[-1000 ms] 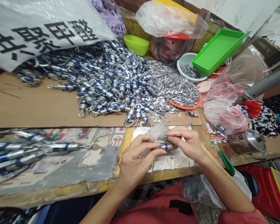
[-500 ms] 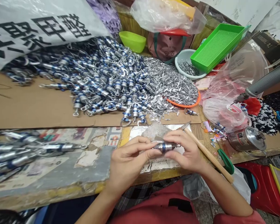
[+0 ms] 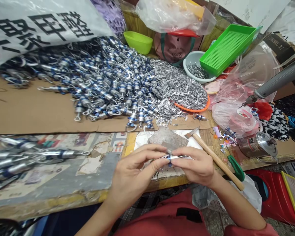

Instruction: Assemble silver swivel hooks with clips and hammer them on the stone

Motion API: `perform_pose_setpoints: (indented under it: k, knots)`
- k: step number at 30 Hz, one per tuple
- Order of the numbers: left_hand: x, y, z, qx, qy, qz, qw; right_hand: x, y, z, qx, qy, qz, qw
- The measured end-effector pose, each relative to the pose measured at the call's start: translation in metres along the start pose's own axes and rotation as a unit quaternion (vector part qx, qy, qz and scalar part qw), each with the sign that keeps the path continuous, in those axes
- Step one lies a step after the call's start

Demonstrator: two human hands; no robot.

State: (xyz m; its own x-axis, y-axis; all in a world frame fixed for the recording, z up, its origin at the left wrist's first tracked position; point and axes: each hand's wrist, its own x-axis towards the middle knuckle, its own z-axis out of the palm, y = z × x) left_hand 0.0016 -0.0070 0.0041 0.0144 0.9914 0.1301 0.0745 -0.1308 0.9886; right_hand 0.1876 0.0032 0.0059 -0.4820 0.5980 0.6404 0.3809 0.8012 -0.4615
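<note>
Both my hands were up close together over the near edge of the surface [image 3: 93, 180], working one small blue-and-silver metal piece [image 3: 171, 158]. The piece lay roughly level between them, just in front of a grey stone [image 3: 166, 135], a ring at its right end.

Left hand [image 3: 135, 170]: thumb and index finger pinched the left end, thumb nearer me and pointing right, index bent above it. Other left fingers stacked behind, half curled, close together. Back of the hand was turned up and leftward; left forearm slanted in from bottom left, wrist nearly straight.

Right hand [image 3: 198, 165]: thumb and index pinched the piece from the other side, both tips pointing left, index on top. Remaining fingers folded in toward the palm; their tips were hidden, can't tell if they touched the piece. Right forearm slanted in from bottom right, red sleeve [image 3: 253, 231] at its lower end. Fingertips of the two hands nearly met; contact unclear.

Hammer [image 3: 218, 162] lay just right of my right wrist, head near the stone, wooden handle slanting toward me past the surface edge. Beyond my hands: heap of blue-and-silver pieces [image 3: 123, 78], and right of it flat metal links [image 3: 186, 88], spilling over an orange rim [image 3: 207, 104].
</note>
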Motion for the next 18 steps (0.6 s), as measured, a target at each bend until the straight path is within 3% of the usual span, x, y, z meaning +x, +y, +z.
perform_pose_setpoints:
  k: [4,8,11,13,15,18]
  knots:
    - [-0.011,-0.010,0.010,-0.103,0.038,-0.131,0.985,0.003,-0.007,0.001,0.059,0.034,0.096,0.993]
    - [-0.012,-0.015,0.014,-0.107,0.038,-0.180,0.977,0.020,0.009,-0.007,0.067,-0.049,0.142,0.986]
    - [-0.008,-0.012,0.014,-0.112,0.024,-0.210,0.971,0.038,0.043,-0.008,-0.092,-0.109,0.153,0.978]
    - [-0.007,-0.011,0.014,-0.133,0.022,-0.219,0.966,0.048,0.067,-0.003,-0.206,-0.191,0.162,0.946]
    - [-0.005,-0.012,0.014,-0.155,0.011,-0.236,0.959,0.053,0.086,0.005,-0.248,-0.259,0.160,0.920]
    - [0.000,-0.018,0.012,-0.189,-0.011,-0.260,0.947,0.056,0.099,0.013,-0.248,-0.274,0.152,0.916]
